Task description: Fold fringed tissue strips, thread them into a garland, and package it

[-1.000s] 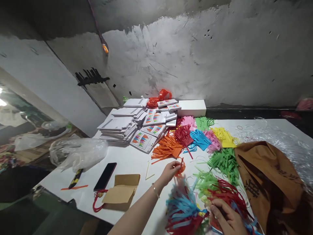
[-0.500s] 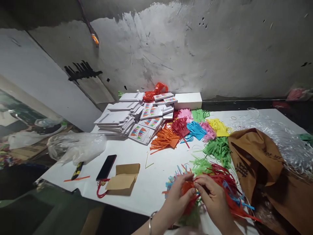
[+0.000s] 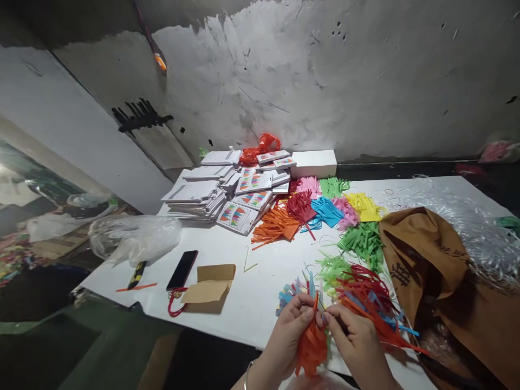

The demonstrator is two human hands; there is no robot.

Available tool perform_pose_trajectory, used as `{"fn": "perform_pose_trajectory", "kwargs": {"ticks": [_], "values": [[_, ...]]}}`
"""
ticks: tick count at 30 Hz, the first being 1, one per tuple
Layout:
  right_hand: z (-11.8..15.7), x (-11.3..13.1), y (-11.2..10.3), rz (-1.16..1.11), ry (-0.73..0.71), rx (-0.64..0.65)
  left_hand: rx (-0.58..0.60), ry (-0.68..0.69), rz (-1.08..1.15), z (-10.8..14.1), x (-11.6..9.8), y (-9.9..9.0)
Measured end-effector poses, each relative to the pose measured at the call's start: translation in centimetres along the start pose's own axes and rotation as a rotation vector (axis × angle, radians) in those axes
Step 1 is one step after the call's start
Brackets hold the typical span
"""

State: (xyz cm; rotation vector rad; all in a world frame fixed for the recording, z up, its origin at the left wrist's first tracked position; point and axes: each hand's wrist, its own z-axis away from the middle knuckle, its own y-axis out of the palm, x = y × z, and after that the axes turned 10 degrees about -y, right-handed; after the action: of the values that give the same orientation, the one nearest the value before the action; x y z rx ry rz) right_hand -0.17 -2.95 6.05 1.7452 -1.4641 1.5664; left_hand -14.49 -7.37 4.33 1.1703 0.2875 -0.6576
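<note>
An orange paper tassel (image 3: pixel 312 352) hangs from my left hand (image 3: pixel 290 327), which is closed around its upper part near the front edge of the table. Close against it, my right hand (image 3: pixel 354 333) pinches at a thin strand by the tassel's top; the strand is too fine to name for sure. Just beyond my hands lie loose fringes: a light blue bunch (image 3: pixel 286 298), a light green bunch (image 3: pixel 333 271) and a red bunch (image 3: pixel 363 287) mixed with blue and orange strips.
Fringed bundles, among them orange (image 3: pixel 273 225), blue (image 3: pixel 327 211) and yellow (image 3: pixel 363 207), lie mid-table. Behind them are stacks of white packets (image 3: pixel 193 195) and a white box (image 3: pixel 313 163). A phone (image 3: pixel 182 270), brown cardboard (image 3: pixel 207 292) and a cutter (image 3: pixel 137 275) are left; a brown bag (image 3: pixel 422 238) is right.
The orange tassel now hangs lower and shows more fully beneath my left hand. My hands have shifted slightly, and the view has moved a little.
</note>
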Motion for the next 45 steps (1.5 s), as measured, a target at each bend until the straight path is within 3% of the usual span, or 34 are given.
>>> {"fn": "perform_pose_trajectory", "kwargs": {"ticks": [24,33,39,42,45], "values": [[0.2,0.2,-0.7,-0.078,0.128,0.113,-0.020,-0.007,0.001,0.5,0.7,0.1],[0.4,-0.6,-0.1,-0.092,0.153,0.092,-0.025,-0.007,-0.002,0.4,0.8,-0.1],[0.3,-1.0,-0.2,0.053,0.103,0.142,-0.163,0.112,-0.337,0.2,0.9,-1.4],[0.0,-1.1,-0.6,-0.032,0.185,0.154,-0.221,0.217,-0.659,0.5,0.5,-2.1],[-0.2,-1.5,-0.6,-0.165,0.288,0.145,-0.200,0.313,-0.958,0.8,0.0,-2.5]]}}
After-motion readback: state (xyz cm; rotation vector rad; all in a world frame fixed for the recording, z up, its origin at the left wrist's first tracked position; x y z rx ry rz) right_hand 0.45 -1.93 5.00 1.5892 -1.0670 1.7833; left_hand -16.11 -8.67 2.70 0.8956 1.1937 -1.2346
